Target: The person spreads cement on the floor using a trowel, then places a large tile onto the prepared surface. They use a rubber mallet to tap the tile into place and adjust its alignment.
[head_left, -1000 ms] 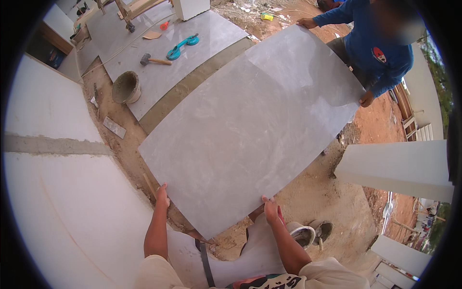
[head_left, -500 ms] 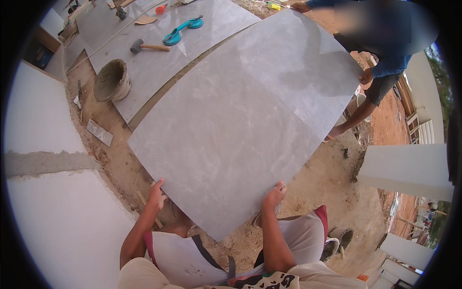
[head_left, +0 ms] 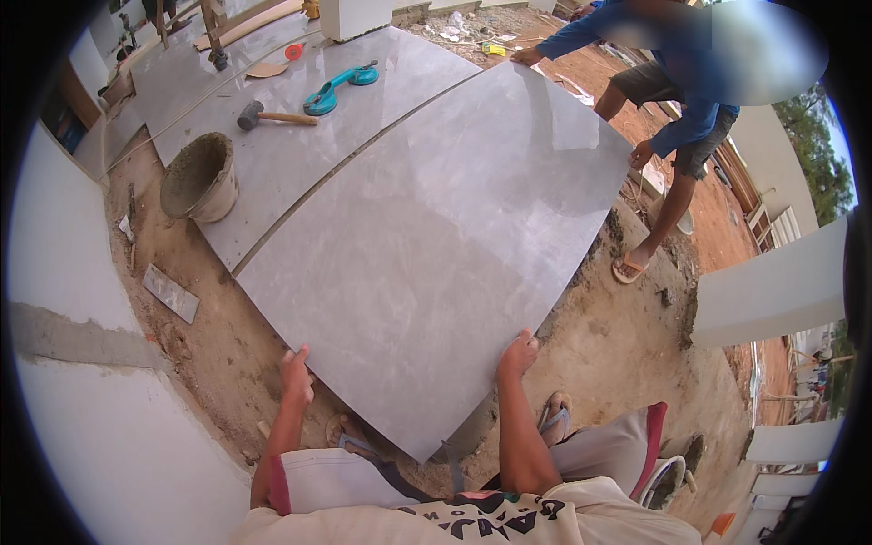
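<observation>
A large grey floor tile (head_left: 409, 263) spreads across the middle, tilted corner toward me. My left hand (head_left: 297, 374) is closed on its left near edge. Gripping the right near edge is my right hand (head_left: 517, 355), its fingers partly hidden under the tile. At the far side a co-worker in a blue top holds it too, one hand (head_left: 527, 56) at the far corner and the other hand (head_left: 641, 156) at the right corner. Along its left far side runs a narrow dark gap, beyond which lie grey laid tiles (head_left: 300, 163).
On the laid tiles are a mallet (head_left: 289, 118), a teal suction-cup lifter (head_left: 329, 92) and a red round tool (head_left: 293, 52). A mortar bucket (head_left: 218, 196) stands at the left, near a tile offcut (head_left: 171, 292). White wall (head_left: 100, 436) borders the left; sandy ground (head_left: 618, 363) lies right.
The held tile has come closer to the laid tiles, and the gap between them has narrowed. Both my hands stay on its edges. The co-worker's right-corner hand appears farther left and lower in view.
</observation>
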Action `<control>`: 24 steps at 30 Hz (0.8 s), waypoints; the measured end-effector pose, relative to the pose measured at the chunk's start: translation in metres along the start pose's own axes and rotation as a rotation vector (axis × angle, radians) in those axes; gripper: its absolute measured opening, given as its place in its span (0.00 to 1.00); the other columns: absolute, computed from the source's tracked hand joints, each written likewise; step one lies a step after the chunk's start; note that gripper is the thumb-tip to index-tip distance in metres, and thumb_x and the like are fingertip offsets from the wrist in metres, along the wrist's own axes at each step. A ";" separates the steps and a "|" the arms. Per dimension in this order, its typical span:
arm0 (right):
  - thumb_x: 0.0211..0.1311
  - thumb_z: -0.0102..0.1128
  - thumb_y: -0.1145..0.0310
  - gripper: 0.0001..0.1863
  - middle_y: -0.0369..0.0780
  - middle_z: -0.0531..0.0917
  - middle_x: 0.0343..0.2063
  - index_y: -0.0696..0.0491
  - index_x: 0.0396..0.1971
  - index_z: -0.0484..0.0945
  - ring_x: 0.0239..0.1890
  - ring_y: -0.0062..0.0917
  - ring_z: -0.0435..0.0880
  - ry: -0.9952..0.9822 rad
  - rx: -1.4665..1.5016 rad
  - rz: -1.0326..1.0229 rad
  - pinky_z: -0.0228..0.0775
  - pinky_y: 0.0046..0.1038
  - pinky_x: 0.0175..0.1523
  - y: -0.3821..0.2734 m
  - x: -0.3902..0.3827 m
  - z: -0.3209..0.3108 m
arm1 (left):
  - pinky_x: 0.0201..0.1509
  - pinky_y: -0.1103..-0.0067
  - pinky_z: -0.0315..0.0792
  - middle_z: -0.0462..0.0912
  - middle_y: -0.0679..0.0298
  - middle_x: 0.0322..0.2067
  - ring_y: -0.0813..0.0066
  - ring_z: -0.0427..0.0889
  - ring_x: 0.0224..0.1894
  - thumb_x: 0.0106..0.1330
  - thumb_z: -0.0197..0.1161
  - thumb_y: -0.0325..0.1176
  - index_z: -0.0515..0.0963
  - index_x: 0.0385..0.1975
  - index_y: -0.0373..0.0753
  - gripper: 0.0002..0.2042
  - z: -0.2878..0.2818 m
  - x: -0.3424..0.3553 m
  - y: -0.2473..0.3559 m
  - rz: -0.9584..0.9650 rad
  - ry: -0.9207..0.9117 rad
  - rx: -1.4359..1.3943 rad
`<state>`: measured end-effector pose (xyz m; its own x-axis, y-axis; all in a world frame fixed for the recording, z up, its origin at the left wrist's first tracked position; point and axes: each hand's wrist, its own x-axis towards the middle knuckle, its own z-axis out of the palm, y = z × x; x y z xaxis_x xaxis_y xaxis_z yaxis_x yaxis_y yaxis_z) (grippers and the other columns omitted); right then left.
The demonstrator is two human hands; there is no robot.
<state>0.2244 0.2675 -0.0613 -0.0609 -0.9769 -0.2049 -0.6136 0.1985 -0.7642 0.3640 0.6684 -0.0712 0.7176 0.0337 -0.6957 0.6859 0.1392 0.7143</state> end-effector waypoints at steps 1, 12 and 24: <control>0.68 0.50 0.52 0.25 0.52 0.82 0.31 0.64 0.35 0.78 0.35 0.48 0.80 0.009 -0.014 -0.015 0.67 0.46 0.45 0.000 -0.002 0.005 | 0.58 0.55 0.69 0.74 0.54 0.55 0.57 0.74 0.57 0.71 0.58 0.37 0.69 0.58 0.35 0.20 -0.001 0.004 0.001 0.019 0.016 -0.003; 0.67 0.53 0.54 0.25 0.56 0.83 0.37 0.66 0.39 0.79 0.42 0.52 0.82 0.059 -0.048 -0.054 0.71 0.48 0.49 0.003 -0.012 0.044 | 0.38 0.71 0.74 0.77 0.62 0.38 0.72 0.77 0.38 0.71 0.57 0.33 0.71 0.38 0.36 0.07 -0.011 0.039 0.004 0.107 0.041 -0.029; 0.67 0.53 0.54 0.25 0.57 0.83 0.38 0.66 0.39 0.79 0.42 0.54 0.81 0.057 -0.096 -0.088 0.70 0.49 0.48 0.007 -0.002 0.067 | 0.42 0.66 0.75 0.78 0.61 0.43 0.67 0.78 0.43 0.71 0.55 0.34 0.72 0.46 0.37 0.10 -0.010 0.052 -0.002 0.065 0.041 0.001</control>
<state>0.2726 0.2759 -0.1070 -0.0461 -0.9937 -0.1022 -0.6908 0.1057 -0.7152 0.3988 0.6798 -0.1095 0.7551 0.0830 -0.6504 0.6382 0.1343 0.7581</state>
